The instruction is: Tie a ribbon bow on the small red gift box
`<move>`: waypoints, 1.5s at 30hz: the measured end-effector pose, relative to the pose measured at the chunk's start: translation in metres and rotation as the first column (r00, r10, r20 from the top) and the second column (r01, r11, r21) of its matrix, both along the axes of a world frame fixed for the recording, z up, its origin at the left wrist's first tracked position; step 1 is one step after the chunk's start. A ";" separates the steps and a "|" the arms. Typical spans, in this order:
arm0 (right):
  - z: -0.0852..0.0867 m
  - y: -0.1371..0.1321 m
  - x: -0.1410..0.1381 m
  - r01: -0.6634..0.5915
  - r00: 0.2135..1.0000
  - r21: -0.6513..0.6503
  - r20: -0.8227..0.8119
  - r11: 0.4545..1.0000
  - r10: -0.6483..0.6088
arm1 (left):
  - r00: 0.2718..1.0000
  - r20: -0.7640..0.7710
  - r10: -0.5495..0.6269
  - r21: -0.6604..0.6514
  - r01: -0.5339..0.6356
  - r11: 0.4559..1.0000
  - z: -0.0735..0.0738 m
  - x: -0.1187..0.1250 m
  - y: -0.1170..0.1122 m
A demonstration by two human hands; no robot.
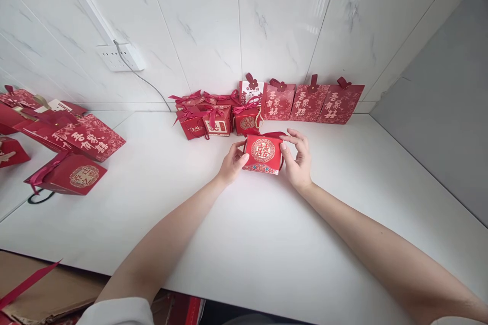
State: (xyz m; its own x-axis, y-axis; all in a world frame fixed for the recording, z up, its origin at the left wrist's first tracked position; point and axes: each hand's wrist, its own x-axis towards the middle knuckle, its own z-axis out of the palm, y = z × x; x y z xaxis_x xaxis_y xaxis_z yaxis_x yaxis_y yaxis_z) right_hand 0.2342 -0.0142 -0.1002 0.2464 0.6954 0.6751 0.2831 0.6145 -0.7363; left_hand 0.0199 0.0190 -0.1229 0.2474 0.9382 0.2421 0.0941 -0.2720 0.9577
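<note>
Between my two hands is a small red gift box (263,154) with a round gold emblem on its front and a dark red ribbon on top. My left hand (232,163) grips its left side, thumb on the front edge and fingers behind. On the right side, my right hand (298,160) holds the box with its thumb at the front edge, some fingers raised and bent. Just behind it stands a similar red box (247,121) with a pink ribbon and a gold cord. Whether the held box touches the table cannot be made out.
Several ribboned boxes (217,121) stand grouped by the tiled wall, with a row of flat-fronted red boxes (310,101) beside them. More red boxes (84,177) lie at the left. A socket (120,57) with a cable is on the wall. Below the table edge is a cardboard box (46,289).
</note>
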 end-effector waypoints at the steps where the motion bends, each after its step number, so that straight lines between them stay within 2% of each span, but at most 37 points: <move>1: 0.001 0.000 0.000 -0.011 1.000 -0.007 0.002 1.000 0.011 | 1.000 -0.010 -0.005 0.007 0.005 1.000 0.000 0.000 0.000; 8: 0.005 0.000 0.003 -0.066 0.997 -0.037 0.025 0.997 0.067 | 0.999 -0.035 -0.035 0.054 0.037 0.998 0.003 0.000 -0.002; 14: 0.006 -0.001 -0.002 -0.085 0.996 -0.056 -0.024 0.995 0.083 | 0.997 -0.024 -0.076 0.075 0.078 0.994 0.005 0.001 -0.004; 19: 0.007 0.000 -0.001 -0.116 0.993 -0.066 -0.022 0.991 0.115 | 0.995 -0.069 -0.068 0.092 0.074 0.993 0.005 0.002 -0.007; 22: 0.008 -0.003 -0.002 -0.135 0.990 -0.018 0.046 0.991 0.135 | 0.995 -0.060 -0.077 0.110 0.083 0.990 0.005 0.004 -0.006; 24: 0.006 -0.004 -0.003 -0.143 0.980 0.020 0.139 0.989 0.139 | 0.998 -0.045 -0.045 0.174 0.052 0.983 0.007 0.002 -0.006; 26: 0.004 -0.005 -0.003 -0.158 0.965 0.043 0.220 0.987 0.145 | 0.996 -0.076 0.054 0.323 -0.026 0.946 0.011 -0.003 -0.006; 27: 0.002 -0.004 -0.002 -0.162 0.959 0.050 0.243 0.986 0.146 | 0.987 -0.102 0.121 0.424 -0.067 0.903 0.014 -0.006 -0.007; 29: 0.000 -0.002 -0.001 -0.168 0.953 0.060 0.263 0.984 0.147 | 0.954 -0.163 0.253 0.626 -0.098 0.773 0.022 -0.015 -0.010; 31: -0.001 0.001 0.000 -0.173 0.952 0.067 0.268 0.983 0.149 | 0.911 -0.214 0.353 0.766 -0.067 0.639 0.030 -0.022 -0.014; 33: -0.002 0.003 0.000 -0.185 0.952 0.067 0.260 0.980 0.162 | 0.878 -0.239 0.414 0.834 -0.032 0.550 0.036 -0.025 -0.018; 34: -0.003 0.003 0.000 -0.193 0.953 0.064 0.249 0.979 0.172 | 0.872 -0.240 0.427 0.850 -0.024 0.527 0.038 -0.026 -0.019; 36: -0.004 0.004 0.000 -0.206 0.956 0.049 0.221 0.977 0.191 | 0.868 -0.239 0.435 0.858 -0.021 0.514 0.040 -0.025 -0.019; 41: -0.008 0.003 0.001 -0.236 0.962 -0.021 0.136 0.971 0.237 | 0.838 -0.319 0.443 0.821 0.010 0.571 0.036 -0.025 -0.016; 45: -0.010 0.003 0.003 -0.265 0.956 -0.048 0.120 0.963 0.269 | 0.852 -0.315 0.418 0.808 0.009 0.590 0.034 -0.026 -0.015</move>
State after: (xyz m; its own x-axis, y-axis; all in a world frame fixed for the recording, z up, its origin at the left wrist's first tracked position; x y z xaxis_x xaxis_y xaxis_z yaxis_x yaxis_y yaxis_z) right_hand 0.2369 -0.0110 -0.1100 -0.0352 0.7454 0.6657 0.2025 0.6577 -0.7256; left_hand -0.0064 0.0038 -0.0890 0.3464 0.4893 0.8004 0.5788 -0.7829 0.2281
